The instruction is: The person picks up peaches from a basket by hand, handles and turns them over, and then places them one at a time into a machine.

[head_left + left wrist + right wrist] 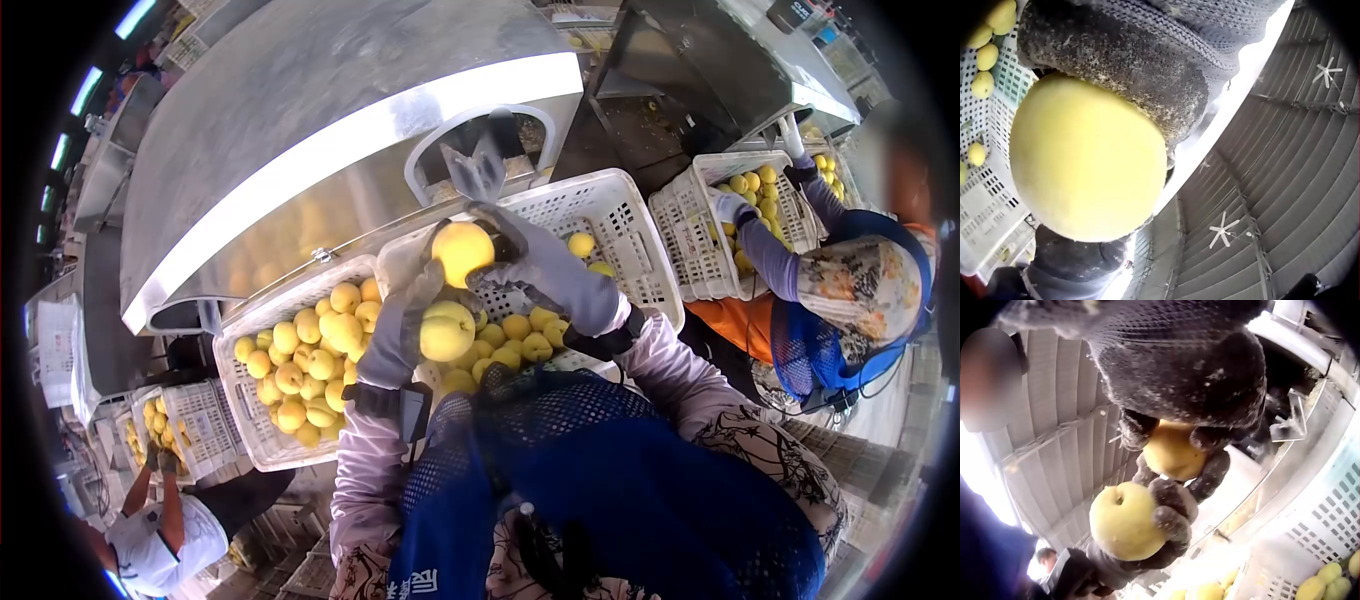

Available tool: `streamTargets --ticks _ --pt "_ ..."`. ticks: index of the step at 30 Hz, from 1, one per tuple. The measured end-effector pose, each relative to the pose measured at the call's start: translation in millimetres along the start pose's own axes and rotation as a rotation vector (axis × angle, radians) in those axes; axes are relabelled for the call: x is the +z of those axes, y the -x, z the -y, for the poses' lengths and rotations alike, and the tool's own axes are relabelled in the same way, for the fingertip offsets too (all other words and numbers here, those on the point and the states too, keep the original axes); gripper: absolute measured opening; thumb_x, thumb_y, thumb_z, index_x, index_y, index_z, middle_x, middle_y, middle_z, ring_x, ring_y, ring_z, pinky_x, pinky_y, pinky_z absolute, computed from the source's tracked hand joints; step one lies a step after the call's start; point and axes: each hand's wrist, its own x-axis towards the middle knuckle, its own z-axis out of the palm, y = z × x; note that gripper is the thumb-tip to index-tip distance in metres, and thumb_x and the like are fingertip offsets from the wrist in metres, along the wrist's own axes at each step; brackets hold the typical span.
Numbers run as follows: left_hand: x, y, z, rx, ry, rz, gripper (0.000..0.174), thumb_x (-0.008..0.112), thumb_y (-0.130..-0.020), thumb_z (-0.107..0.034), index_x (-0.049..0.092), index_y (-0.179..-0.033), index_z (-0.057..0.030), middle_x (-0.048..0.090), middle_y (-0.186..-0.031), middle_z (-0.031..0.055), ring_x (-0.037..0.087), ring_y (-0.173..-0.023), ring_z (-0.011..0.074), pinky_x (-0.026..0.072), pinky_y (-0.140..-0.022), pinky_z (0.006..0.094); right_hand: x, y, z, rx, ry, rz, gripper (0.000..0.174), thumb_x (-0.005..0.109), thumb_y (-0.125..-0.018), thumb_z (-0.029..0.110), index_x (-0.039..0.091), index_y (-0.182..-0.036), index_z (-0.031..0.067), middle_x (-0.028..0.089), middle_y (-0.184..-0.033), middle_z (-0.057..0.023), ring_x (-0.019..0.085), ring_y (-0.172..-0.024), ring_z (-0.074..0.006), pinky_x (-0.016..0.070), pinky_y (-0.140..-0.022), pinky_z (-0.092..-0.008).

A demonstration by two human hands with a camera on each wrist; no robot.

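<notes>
Both hands wear grey knit gloves with dark, worn coating on the fingers. My left hand (395,335) holds a yellow peach (446,332) against its palm, and that peach (1088,159) fills much of the left wrist view. My right hand (560,270) grips a second, more orange peach (463,254) just above the first. In the right wrist view the right hand (1179,375) has its fingertips on this peach (1175,453), while left fingers reach up beside it. Directly beyond the hands stands a V-shaped metal piece (478,172) on the machine.
A white crate (245,400) heaped with yellow peaches stands at left. Another crate (650,240), under the hands, holds more peaches. A large steel housing (330,110) rises ahead. Other people (850,290) work at crates on the right and at lower left.
</notes>
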Motion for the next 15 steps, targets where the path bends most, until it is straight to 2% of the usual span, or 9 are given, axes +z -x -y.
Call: streamTargets --ticks 1,3,4,5,7,8,9,11,15 --pt "-1 -2 1 -0.002 0.001 0.011 0.085 0.063 -0.102 -0.055 0.029 -0.164 -0.0064 0.064 -0.129 0.0179 0.072 -0.09 0.0215 0.0614 -0.08 0.0339 -3 -1 -1 0.001 0.004 -0.01 0.08 0.085 -0.081 0.008 0.049 -0.152 0.0026 0.062 -0.14 -0.0164 0.061 -0.128 -0.025 0.0496 -0.109 -0.0362" --pt "-4 -8 6 0.004 0.074 0.042 0.062 0.063 -0.106 -0.039 0.044 -0.156 -0.0067 0.074 -0.103 0.0139 0.073 -0.084 0.0191 0.0612 -0.074 0.0313 -11 -4 -2 -0.023 0.074 0.159 0.081 0.085 -0.081 0.013 0.047 -0.152 0.0033 0.065 -0.134 -0.0155 0.062 -0.125 -0.0241 0.0504 -0.108 -0.0376" --pt "-8 -13 14 0.004 0.075 0.043 0.062 0.063 -0.106 -0.039 0.044 -0.156 -0.0067 0.074 -0.103 0.0139 0.073 -0.084 0.0191 0.0612 -0.074 0.0313 -13 -5 -2 -0.013 0.118 0.126 0.079 0.087 -0.081 0.022 0.05 -0.148 0.0029 0.066 -0.129 -0.0177 0.063 -0.123 -0.0288 0.0511 -0.106 -0.0408" --pt "-13 -21 24 0.067 0.024 -0.019 0.062 0.062 -0.107 -0.04 0.044 -0.156 -0.007 0.074 -0.106 0.0128 0.073 -0.084 0.019 0.0608 -0.074 0.0306 -12 -6 -1 -0.014 0.12 0.123 0.079 0.087 -0.081 0.022 0.05 -0.148 0.0029 0.066 -0.129 -0.0177 0.063 -0.123 -0.0288 0.0511 -0.106 -0.0408" --pt "-6 -25 22 0.139 -0.023 -0.076 0.062 0.061 -0.107 -0.042 0.045 -0.156 -0.0074 0.074 -0.108 0.0118 0.073 -0.084 0.0189 0.0604 -0.074 0.0298 -4 -8 9 -0.139 0.453 -0.26 0.076 0.089 -0.08 0.027 0.053 -0.142 0.0008 0.066 -0.126 -0.021 0.063 -0.122 -0.0352 0.0517 -0.103 -0.0434" --pt "2 -15 12 0.088 0.012 -0.07 0.063 0.059 -0.108 -0.043 0.043 -0.157 -0.0077 0.073 -0.111 0.0113 0.073 -0.085 0.0184 0.0598 -0.076 0.0293 -3 -19 4 -0.143 0.637 -0.418 0.081 0.093 -0.077 0.028 0.052 -0.141 -0.0007 0.064 -0.13 -0.0226 0.065 -0.122 -0.0359 0.0539 -0.101 -0.0435" --pt "7 -8 7 0.036 0.046 -0.066 0.064 0.057 -0.108 -0.044 0.042 -0.159 -0.0081 0.073 -0.114 0.0108 0.073 -0.085 0.0178 0.0591 -0.078 0.0287 -6 -33 -10 -0.238 0.698 -0.551 0.088 0.097 -0.07 0.035 0.053 -0.137 -0.0026 0.064 -0.128 -0.0257 0.064 -0.117 -0.0414 0.054 -0.098 -0.0459" --pt "1 -2 22 0.058 -0.036 -0.041 0.062 0.05 -0.112 -0.043 0.038 -0.161 -0.0069 0.072 -0.117 0.0126 0.074 -0.091 0.0188 0.0589 -0.081 0.0291 -19 -64 -47 -0.185 0.799 -0.606 0.083 0.091 -0.075 0.045 0.054 -0.13 -0.0044 0.062 -0.125 -0.0257 0.064 -0.113 -0.0417 0.0536 -0.095 -0.0466" --pt "-12 19 48 0.065 -0.221 -0.02 0.06 0.047 -0.113 -0.036 0.033 -0.161 -0.0028 0.073 -0.115 0.0132 0.074 -0.092 0.0193 0.0591 -0.083 0.0306 -11 -103 -64 -0.141 0.926 -0.623 0.083 0.089 -0.075 0.053 0.055 -0.126 -0.0033 0.062 -0.121 -0.0249 0.065 -0.109 -0.0415 0.0547 -0.092 -0.047"
